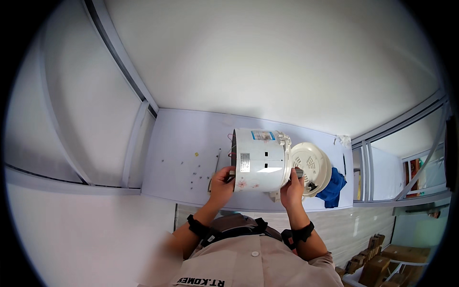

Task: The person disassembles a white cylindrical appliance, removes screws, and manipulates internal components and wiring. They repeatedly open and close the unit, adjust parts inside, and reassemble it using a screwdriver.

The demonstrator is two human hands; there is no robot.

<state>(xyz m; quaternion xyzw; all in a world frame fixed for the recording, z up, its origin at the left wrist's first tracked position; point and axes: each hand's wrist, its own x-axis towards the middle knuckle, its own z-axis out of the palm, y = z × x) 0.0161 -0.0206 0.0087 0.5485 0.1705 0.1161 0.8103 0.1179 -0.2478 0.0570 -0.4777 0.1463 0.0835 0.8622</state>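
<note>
White housing, its interior mostly hidden, is gripped by left hand and right hand.

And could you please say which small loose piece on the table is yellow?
The largest piece, toward the back of the scatter left of the white housing; the other pieces look grey.

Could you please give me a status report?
Left hand gripping floral rice cooker housing, turned sideways; right hand at its other end; small loose parts scattered left.
</note>
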